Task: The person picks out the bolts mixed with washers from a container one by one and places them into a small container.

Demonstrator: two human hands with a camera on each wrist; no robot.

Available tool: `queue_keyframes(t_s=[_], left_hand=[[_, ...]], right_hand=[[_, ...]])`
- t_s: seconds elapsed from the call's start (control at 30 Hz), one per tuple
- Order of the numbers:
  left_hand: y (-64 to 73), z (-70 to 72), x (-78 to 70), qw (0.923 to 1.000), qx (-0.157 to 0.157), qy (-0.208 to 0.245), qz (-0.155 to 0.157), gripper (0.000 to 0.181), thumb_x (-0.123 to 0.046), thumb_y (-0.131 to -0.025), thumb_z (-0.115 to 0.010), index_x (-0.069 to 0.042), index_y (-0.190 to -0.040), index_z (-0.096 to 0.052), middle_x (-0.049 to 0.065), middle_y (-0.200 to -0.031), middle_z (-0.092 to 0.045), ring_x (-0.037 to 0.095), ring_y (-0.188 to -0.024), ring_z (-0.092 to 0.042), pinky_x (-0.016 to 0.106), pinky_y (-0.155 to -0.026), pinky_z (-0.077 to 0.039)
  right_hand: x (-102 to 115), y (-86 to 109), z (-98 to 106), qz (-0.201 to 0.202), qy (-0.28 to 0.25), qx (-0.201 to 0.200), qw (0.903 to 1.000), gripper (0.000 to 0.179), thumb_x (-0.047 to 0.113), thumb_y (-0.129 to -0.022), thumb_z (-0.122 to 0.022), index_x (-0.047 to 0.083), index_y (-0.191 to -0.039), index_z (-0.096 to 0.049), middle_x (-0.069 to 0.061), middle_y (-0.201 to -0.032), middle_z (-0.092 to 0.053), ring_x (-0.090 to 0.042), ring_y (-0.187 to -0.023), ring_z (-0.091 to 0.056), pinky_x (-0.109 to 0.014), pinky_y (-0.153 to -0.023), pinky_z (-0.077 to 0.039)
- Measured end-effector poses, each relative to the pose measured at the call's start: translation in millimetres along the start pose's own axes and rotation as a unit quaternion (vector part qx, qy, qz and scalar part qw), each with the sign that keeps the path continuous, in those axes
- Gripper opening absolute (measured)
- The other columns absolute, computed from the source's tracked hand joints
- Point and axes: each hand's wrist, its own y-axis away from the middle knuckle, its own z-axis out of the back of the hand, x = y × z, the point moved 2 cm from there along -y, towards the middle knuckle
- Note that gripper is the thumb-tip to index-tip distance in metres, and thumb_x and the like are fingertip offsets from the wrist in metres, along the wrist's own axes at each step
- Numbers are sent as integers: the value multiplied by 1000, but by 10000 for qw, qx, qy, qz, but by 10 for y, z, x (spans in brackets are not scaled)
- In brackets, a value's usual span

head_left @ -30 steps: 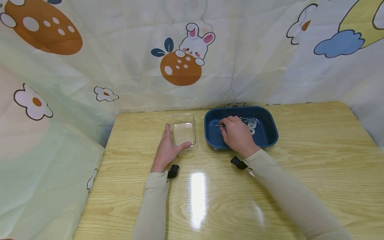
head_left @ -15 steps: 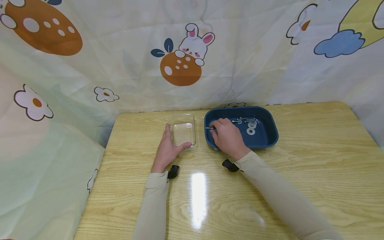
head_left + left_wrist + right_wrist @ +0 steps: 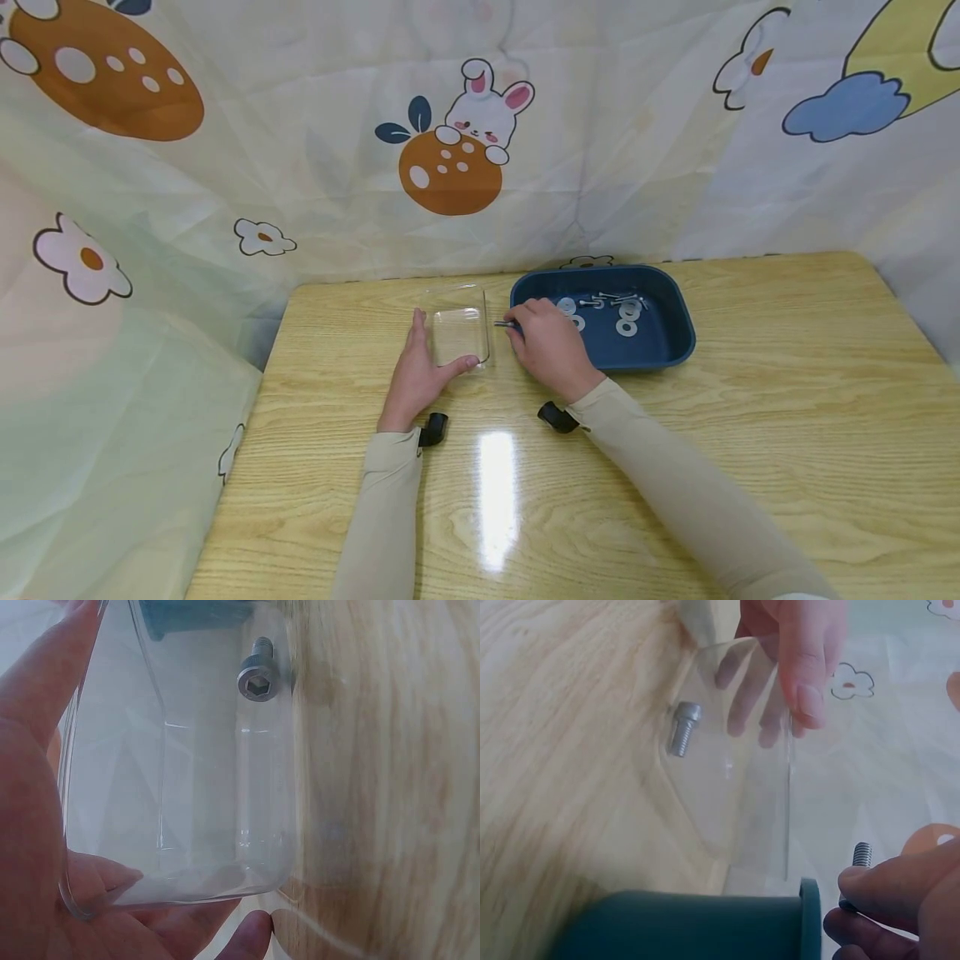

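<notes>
My right hand (image 3: 551, 346) pinches a small metal bolt (image 3: 862, 856) between thumb and fingers, its threaded end sticking out. In the head view this hand is over the left rim of the blue bin (image 3: 678, 350), with the bolt's tip in the gap toward the clear plastic box (image 3: 459, 337). My left hand (image 3: 420, 375) holds that box at its left and front sides, fingers along one wall and thumb on the front edge. A socket-head bolt (image 3: 259, 671) shows through the clear walls, low in the box.
Flat washers (image 3: 627, 327) and several loose bolts (image 3: 607, 297) lie in the blue bin. The wooden table (image 3: 787, 375) has a patterned cloth (image 3: 637, 192) behind it. A black wrist camera (image 3: 557, 417) sits below the right hand.
My right hand has moved left with the bolt, from the middle of the blue bin to its left rim, uncovering washers and bolts behind it. The left hand and box have stayed put.
</notes>
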Motion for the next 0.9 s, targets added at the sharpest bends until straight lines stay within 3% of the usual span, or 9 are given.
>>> queue_keyframes(t_s=[0.47,0.7,0.9], left_hand=[[1,4,-9,9999,11,-105,-7,127,-72,-63,-66,-12,-149,6,4,-155,-8,27,-139,-15,46,-109,-22],[0,-1,-3,10000,15,-80,29,127,-72,-62,-66,-15,-150,6,3,-155,-8,27,-139,-15,47,-108,-24],[-1,1,-3,10000,19,-75,12,126,-71,-63,-67,-14,-150,5,3,-155,-9,27,-139,-15,46,-108,-24]], right_hand=[[73,-37,-138,44,-17,86,10000,15,16,-85,-68,8,-97,-68,-4,-89,-62,-19,-83,-53,-30,-67,-49],[121,-65,-180,136,-76,73,9999,15,15,-85,-68,8,-98,-69,-4,-94,-64,-20,-89,-55,-35,-86,-49],[154,-92,-221,176,-124,246,9995,15,16,-86,-67,10,-99,-69,-3,-95,-63,-18,-89,-54,-32,-73,-51]])
